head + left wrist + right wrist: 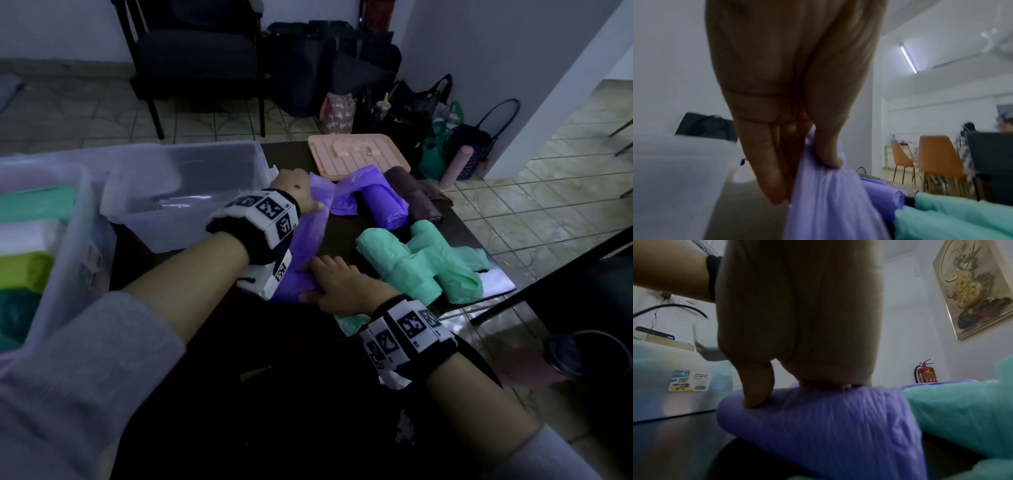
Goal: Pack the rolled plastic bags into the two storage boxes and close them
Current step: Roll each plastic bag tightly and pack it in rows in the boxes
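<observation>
A purple plastic bag point(303, 253) lies half unrolled on the dark table point(191, 267). My left hand point(301, 192) pinches its loose far end point(826, 186) between thumb and fingers and holds it up. My right hand point(337, 284) grips the rolled near end point(818, 418), thumb pressed into it. Another purple roll point(385, 205), a dark brown roll point(414, 195) and mint green rolls point(411, 267) lie to the right. An empty clear storage box point(191, 192) stands behind my left wrist. A second clear box point(44, 240) at the left holds several rolls.
A peach lid point(356, 154) lies at the table's far edge. Bags point(411, 109) and a dark chair point(195, 58) stand on the tiled floor beyond. The table's right edge runs close past the green rolls. A dark cup point(582, 353) sits low at the right.
</observation>
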Demonstrator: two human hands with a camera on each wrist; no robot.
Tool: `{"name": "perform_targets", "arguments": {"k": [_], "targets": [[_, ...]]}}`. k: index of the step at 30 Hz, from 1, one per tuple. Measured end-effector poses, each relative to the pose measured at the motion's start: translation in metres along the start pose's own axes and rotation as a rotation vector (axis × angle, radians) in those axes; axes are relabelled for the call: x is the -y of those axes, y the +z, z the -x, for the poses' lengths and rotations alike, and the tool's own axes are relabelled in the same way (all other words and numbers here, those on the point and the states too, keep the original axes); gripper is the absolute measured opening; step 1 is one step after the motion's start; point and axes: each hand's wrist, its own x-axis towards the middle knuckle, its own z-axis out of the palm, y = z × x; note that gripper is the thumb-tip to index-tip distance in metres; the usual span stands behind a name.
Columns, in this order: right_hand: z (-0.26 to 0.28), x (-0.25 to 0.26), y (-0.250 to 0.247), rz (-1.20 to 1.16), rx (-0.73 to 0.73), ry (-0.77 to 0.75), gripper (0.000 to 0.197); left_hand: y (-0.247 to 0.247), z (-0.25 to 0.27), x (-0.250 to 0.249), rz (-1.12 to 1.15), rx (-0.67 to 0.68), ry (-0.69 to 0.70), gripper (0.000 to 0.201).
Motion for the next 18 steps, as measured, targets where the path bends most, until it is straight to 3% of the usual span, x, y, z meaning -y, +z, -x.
{"name": "perform_targets", "arguments": {"k": [2, 8, 10, 15, 18], "targets": [[0.001, -0.002, -0.002, -0.008, 0.023, 0.005, 0.054, -0.003, -0.001, -0.002, -0.017, -0.018, 0.001, 0.046], [0.003, -0.005, -0.003, -0.027, 0.046, -0.001, 0.05, -0.002, 0.006, -0.015, -0.092, -0.273, 0.151, 0.026], [0.003, -0.005, -0.004, -0.043, 0.047, -0.007, 0.05, 0.003, 0.01, -0.014, -0.158, -0.163, 0.175, 0.024], [0.002, -0.004, -0.005, -0.027, 0.056, -0.01, 0.053, 0.022, 0.011, 0.016, -0.274, 0.394, 0.18, 0.038], [0.002, -0.004, -0.005, -0.024, 0.067, -0.012, 0.052, 0.027, 0.009, 0.028, -0.319, 0.493, 0.164, 0.045]]}}
